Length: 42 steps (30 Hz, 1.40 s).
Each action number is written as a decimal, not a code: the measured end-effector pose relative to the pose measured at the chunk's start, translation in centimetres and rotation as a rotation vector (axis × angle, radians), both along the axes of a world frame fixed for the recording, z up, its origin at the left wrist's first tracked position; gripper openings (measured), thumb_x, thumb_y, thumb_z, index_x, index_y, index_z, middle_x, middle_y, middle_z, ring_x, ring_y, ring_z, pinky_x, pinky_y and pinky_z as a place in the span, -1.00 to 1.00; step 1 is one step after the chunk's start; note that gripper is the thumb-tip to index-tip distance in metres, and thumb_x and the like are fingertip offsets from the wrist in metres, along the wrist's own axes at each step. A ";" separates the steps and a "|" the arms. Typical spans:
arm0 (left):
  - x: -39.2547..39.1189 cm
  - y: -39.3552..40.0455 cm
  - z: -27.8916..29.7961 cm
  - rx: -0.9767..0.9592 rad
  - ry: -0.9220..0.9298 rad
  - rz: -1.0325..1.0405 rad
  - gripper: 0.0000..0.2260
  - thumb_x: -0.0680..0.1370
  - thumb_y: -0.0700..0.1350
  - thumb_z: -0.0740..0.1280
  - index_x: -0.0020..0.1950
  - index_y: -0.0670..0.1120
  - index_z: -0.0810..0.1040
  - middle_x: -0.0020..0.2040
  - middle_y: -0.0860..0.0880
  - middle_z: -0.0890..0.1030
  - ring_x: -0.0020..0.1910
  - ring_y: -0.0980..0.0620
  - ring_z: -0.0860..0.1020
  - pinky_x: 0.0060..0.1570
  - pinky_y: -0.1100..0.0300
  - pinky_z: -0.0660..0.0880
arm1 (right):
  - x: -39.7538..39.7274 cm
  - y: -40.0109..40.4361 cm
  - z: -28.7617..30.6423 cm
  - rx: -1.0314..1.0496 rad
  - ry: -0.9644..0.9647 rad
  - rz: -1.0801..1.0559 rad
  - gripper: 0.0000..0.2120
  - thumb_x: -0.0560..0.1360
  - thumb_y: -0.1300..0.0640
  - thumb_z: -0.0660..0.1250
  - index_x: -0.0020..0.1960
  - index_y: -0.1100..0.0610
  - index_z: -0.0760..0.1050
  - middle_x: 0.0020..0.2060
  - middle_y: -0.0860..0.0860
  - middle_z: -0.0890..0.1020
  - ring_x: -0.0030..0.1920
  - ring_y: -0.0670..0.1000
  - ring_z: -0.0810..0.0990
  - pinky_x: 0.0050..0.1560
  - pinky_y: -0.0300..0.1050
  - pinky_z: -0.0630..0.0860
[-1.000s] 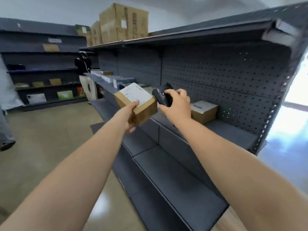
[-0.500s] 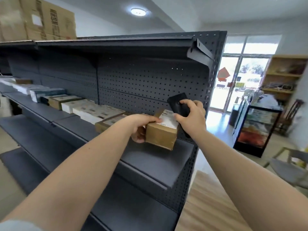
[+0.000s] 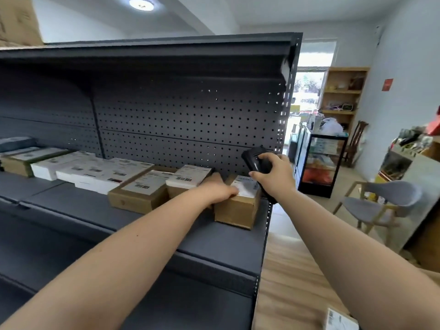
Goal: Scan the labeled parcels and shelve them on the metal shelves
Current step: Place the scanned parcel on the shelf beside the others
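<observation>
Since the earlier frame, the parcel [image 3: 238, 206] now rests at the shelf [image 3: 142, 225] end. Left hand [image 3: 220, 191] grasps it; right hand [image 3: 273, 175] grips the scanner [image 3: 256, 160]. Apparently light, rigid cardboard: hold by sides.

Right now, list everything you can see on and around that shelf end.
Held parcel: one, brown with white label, shelf's right end.
Shelved parcels: about seven, brown and white, row left of it.
Metal shelf: one, dark grey, pegboard back.
Scanner: one, black, above held parcel.
Large carton: one, brown, top shelf left.
Loose parcel: one, white, bottom right.
Chair: one, grey and wood, right.
Glass cabinet: one, black frame, by doorway.
Left hand: on held parcel.
Right hand: gripping scanner.
</observation>
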<state>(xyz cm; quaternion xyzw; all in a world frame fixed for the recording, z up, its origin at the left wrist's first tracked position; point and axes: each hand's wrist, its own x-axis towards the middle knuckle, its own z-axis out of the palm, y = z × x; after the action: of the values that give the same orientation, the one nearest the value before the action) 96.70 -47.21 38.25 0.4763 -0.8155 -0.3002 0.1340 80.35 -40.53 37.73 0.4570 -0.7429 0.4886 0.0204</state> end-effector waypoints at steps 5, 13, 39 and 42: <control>0.8 1.5 -2.2 -0.957 -0.169 -0.392 -0.53 0.61 0.17 0.19 0.46 -0.01 0.31 0.33 -0.10 0.45 0.32 -0.15 0.38 0.24 -0.07 0.33 | 1.1 0.5 -0.5 0.023 0.015 -0.136 -0.55 0.38 -0.01 0.53 0.23 -0.10 0.51 0.15 -0.01 0.41 0.22 0.13 0.40 0.25 0.11 0.42; 1.6 -0.4 -5.7 -1.028 -0.270 -0.431 -0.48 0.61 0.18 0.22 0.51 -0.02 0.27 0.37 -0.10 0.44 0.37 -0.16 0.35 0.43 -0.30 0.07 | 2.7 2.4 -2.4 -0.019 0.012 -0.311 -0.56 0.36 -0.03 0.52 0.21 -0.11 0.51 0.22 0.01 0.40 0.26 0.13 0.39 0.28 0.19 0.40; -14.0 18.7 -10.5 -0.652 -0.148 -0.587 -0.59 0.54 0.00 0.35 0.37 0.00 0.39 0.38 -0.14 0.33 0.33 -0.18 0.34 0.17 -0.11 0.35 | -3.7 24.4 -10.6 0.361 0.116 -0.721 -0.54 0.41 -0.06 0.50 0.28 -0.07 0.48 0.25 0.06 0.40 0.23 0.17 0.39 0.19 0.13 0.43; -16.6 20.2 -15.4 -0.577 -0.244 -0.606 -0.52 0.54 -0.03 0.36 0.43 -0.01 0.33 0.42 -0.16 0.31 0.36 -0.21 0.30 0.26 -0.19 0.32 | -6.2 27.7 -14.5 0.434 0.128 -0.733 -0.54 0.41 -0.06 0.50 0.27 -0.05 0.50 0.22 0.07 0.43 0.23 0.17 0.40 0.14 0.13 0.45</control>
<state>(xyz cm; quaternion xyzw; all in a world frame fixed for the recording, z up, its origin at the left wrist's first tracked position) 80.11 -27.03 22.90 0.1908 -0.9787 -0.0275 0.0701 74.13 -12.79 23.21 0.1859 -0.9389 0.2523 0.1421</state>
